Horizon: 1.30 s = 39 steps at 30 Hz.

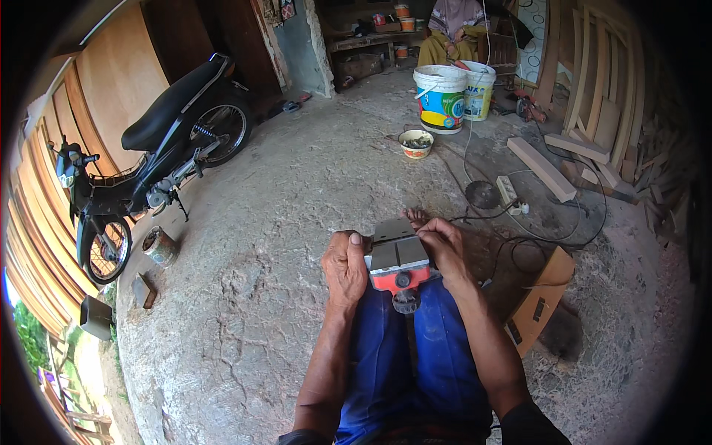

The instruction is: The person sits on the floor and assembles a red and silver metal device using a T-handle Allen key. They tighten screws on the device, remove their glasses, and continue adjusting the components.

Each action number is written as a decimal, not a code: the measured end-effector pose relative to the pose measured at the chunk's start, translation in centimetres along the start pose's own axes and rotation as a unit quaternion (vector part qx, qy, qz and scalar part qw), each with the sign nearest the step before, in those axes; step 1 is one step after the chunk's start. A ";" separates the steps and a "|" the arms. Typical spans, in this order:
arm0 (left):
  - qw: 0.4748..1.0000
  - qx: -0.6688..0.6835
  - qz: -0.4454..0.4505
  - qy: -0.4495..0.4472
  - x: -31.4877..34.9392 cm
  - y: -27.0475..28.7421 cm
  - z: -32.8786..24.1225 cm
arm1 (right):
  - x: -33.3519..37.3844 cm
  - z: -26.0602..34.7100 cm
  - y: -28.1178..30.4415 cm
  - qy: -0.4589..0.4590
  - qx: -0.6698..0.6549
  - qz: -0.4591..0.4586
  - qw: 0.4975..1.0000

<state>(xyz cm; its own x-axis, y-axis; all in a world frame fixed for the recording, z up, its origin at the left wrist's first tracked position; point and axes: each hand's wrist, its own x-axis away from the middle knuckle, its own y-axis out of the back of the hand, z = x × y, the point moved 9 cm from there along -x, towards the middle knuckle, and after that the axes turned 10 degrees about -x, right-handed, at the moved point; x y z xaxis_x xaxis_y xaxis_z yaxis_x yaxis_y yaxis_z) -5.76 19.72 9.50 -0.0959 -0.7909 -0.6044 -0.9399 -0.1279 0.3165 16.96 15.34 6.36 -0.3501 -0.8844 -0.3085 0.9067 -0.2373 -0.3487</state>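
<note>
An electric hand planer [399, 254] with a red body rests upside down over my knees, its grey metal sole facing up. A black round knob [406, 300] sits at the end nearest me. My left hand [345, 268] is closed against its left side, thumb up along the edge. On the other side my right hand [443, 251] has its fingers curled in at the sole's right edge. Whether those fingertips pinch some small part is hidden. Blue trousers [378, 356] cover my legs beneath the tool.
Right of me lie an orange-brown wooden piece with slots [543, 300], a power strip [507, 191] with looping cords, and wooden beams [541, 169]. Paint buckets [440, 100] and a small bowl [416, 144] stand ahead. A motorcycle [159, 141] is left; a seated person [454, 33] is behind the buckets.
</note>
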 end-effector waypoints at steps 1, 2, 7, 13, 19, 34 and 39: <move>1.000 -0.003 0.002 0.000 0.0 0.0 0.0 | 0.0 0.0 0.0 -0.002 0.012 -0.002 1.000; 1.000 -0.005 0.004 0.000 0.0 0.0 -0.1 | 0.0 0.0 0.0 -0.003 0.023 -0.005 1.000; 1.000 0.021 -0.008 0.015 0.0 -0.2 0.2 | 0.7 1.4 -0.5 0.012 0.036 -0.023 0.999; 0.999 0.042 -0.014 0.022 0.2 -0.4 -0.1 | 1.1 1.9 -0.7 -0.033 0.010 -0.034 0.999; 0.993 0.072 -0.006 0.091 0.5 -0.4 -0.1 | 1.3 1.0 -1.1 -0.048 -0.047 -0.044 0.997; 0.880 0.332 0.048 0.337 0.9 -2.0 0.7 | -0.4 -2.1 -0.6 0.018 -0.050 -0.013 0.998; 0.880 0.331 0.032 0.339 1.1 -2.2 0.4 | -0.3 -1.7 -0.3 0.053 0.006 -0.020 0.998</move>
<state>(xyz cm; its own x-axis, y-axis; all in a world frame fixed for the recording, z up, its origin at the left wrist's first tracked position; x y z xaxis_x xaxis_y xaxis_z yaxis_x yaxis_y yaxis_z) -3.96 19.38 7.89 -0.1499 -0.9877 0.0447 -0.9460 0.1301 -0.2969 16.35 16.34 5.01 -0.4085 -0.8272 -0.3859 0.8939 -0.2770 -0.3525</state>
